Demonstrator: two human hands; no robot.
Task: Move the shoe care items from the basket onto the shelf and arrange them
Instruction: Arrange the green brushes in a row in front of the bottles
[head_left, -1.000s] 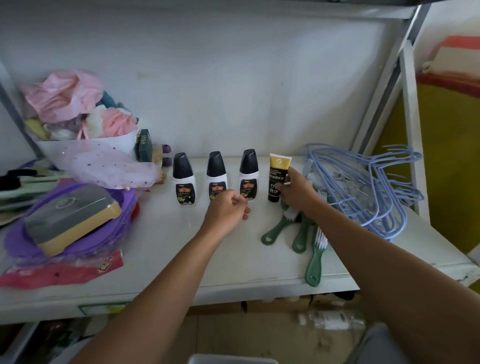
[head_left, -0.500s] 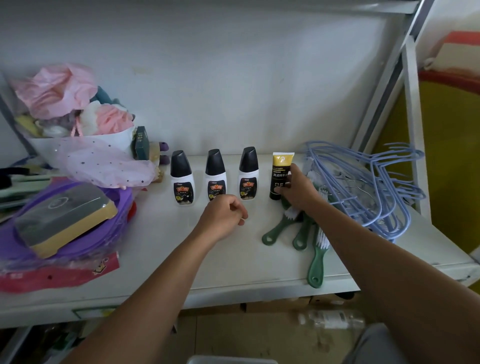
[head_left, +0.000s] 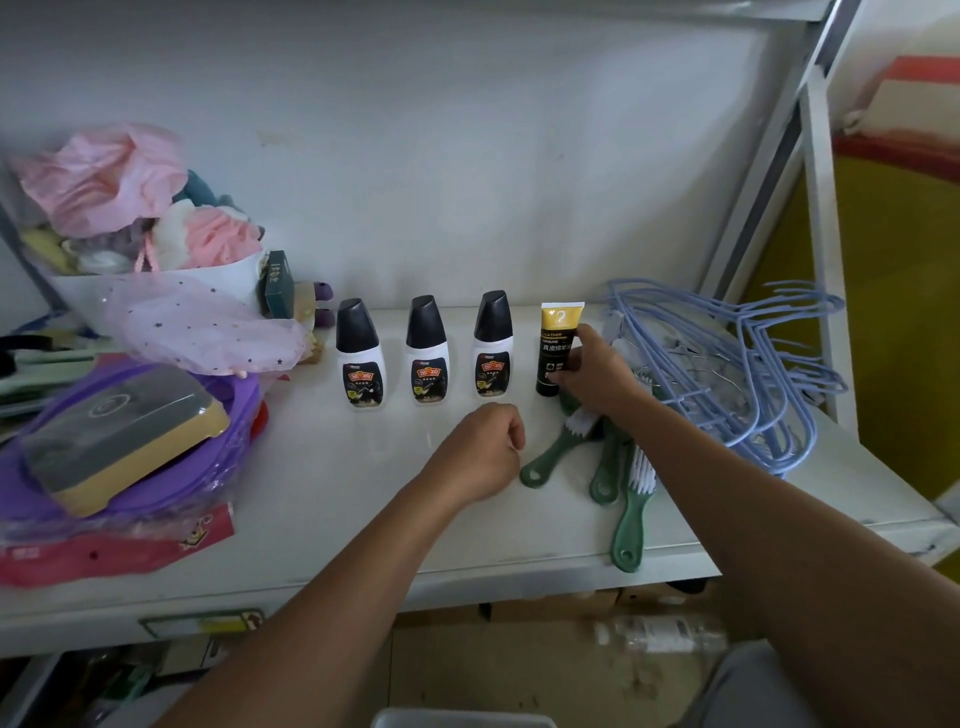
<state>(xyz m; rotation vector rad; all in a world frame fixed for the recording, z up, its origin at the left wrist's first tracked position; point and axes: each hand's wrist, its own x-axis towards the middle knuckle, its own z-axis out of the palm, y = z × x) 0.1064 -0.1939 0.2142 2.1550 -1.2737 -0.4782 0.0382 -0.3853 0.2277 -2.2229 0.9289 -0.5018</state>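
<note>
Tube (head_left: 558, 345) upright, gripped by my right hand (head_left: 597, 371); left hand (head_left: 485, 449) fisted, empty, on shelf (head_left: 322, 499). Risk: careless release topples tube into nearest bottle (head_left: 492, 348), domino along row.

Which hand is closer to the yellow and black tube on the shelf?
The right hand: it holds the yellow and black tube upright. The left hand is a loose fist in front of the tube, apart from it.

Both forearms are bare; no sleeves show.
</note>
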